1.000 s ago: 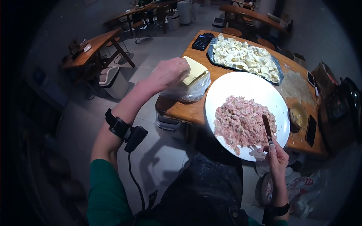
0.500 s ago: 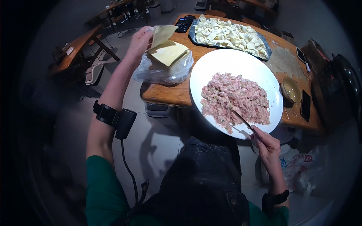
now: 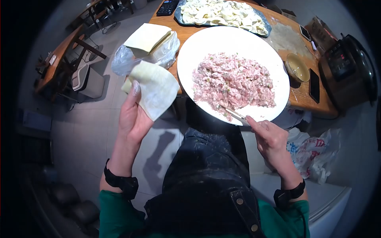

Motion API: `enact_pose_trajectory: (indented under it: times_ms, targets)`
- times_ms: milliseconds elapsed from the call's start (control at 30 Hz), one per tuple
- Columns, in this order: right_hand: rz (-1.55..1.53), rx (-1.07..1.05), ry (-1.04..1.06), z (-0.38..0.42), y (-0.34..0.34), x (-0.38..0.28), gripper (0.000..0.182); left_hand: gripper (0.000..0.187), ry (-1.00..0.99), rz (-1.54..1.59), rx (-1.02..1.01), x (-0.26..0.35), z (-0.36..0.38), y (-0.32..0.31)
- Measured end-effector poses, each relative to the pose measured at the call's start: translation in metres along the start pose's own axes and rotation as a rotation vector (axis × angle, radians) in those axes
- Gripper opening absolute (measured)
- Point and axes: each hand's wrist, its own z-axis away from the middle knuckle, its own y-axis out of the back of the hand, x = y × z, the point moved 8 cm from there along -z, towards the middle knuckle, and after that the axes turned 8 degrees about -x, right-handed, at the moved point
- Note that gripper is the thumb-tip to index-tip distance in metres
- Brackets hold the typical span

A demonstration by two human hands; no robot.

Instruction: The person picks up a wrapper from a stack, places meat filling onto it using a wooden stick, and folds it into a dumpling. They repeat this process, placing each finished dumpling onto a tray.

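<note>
My left hand (image 3: 134,117) holds a square wonton wrapper (image 3: 155,89), thumb on top and the sheet spread over the palm and fingers. Behind it a stack of wrappers (image 3: 149,36) rests on a crumpled clear plastic bag (image 3: 166,53) at the table's left edge. In my right hand (image 3: 270,137) is a thin flat spreading stick (image 3: 234,113), its tip in the near edge of the pink minced meat filling (image 3: 234,81). The filling lies heaped on a large white plate (image 3: 190,47) that juts over the table's front edge.
Folded wontons (image 3: 222,14) fill a dark tray (image 3: 182,20) at the back. A calculator (image 3: 167,8) lies left of it. On the right are a small bowl (image 3: 297,68), a phone (image 3: 314,85) and a dark rice cooker (image 3: 347,71). A printed plastic bag (image 3: 313,150) hangs low at the right.
My left hand has drawn a wrapper off the stack and brought it nearer to me, turning palm up. My right hand keeps the stick at the filling's near edge. The whole view has shifted.
</note>
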Motion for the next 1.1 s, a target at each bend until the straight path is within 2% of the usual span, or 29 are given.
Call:
enact_pose_trajectory:
  times_ms: [100,200,233,333,400,467,600,767,867,1100]
  targets:
    - [0.012,-0.092,0.009,0.002,-0.005,0.000,0.048,0.042,0.074,-0.002,0.243,-0.035,0.039,0.033]
    - [0.013,-0.022,0.053,-0.002,-0.002,0.006,0.049,0.046,0.225,-0.119,0.470,-0.072,0.066,0.054]
    - [0.027,0.001,0.077,-0.008,0.000,0.004,0.050,0.048,0.309,-0.162,0.479,-0.084,0.071,0.058]
    - [0.063,-0.018,0.096,-0.016,0.002,0.000,0.050,0.051,0.430,-0.172,0.447,-0.108,0.074,0.064]
    - [0.082,-0.104,0.131,-0.014,-0.004,-0.002,0.051,0.051,0.421,-0.159,0.435,-0.118,0.068,0.059]
    - [0.067,-0.081,0.101,-0.005,-0.003,0.007,0.052,0.049,0.415,-0.081,0.246,-0.129,0.057,0.044]
    - [-0.037,-0.046,-0.008,0.013,-0.003,0.009,0.053,0.048,0.413,-0.115,0.215,-0.137,0.039,0.020]
    - [-0.125,-0.005,0.020,0.008,-0.017,-0.011,0.056,0.048,0.376,-0.130,0.189,-0.143,0.023,0.011]
    - [-0.048,0.071,0.060,-0.004,-0.013,-0.010,0.056,0.047,0.369,-0.113,0.209,-0.144,0.022,0.009]
    - [0.084,-0.057,0.073,-0.013,-0.017,-0.014,0.056,0.047,0.359,-0.115,0.251,-0.141,0.021,0.006]
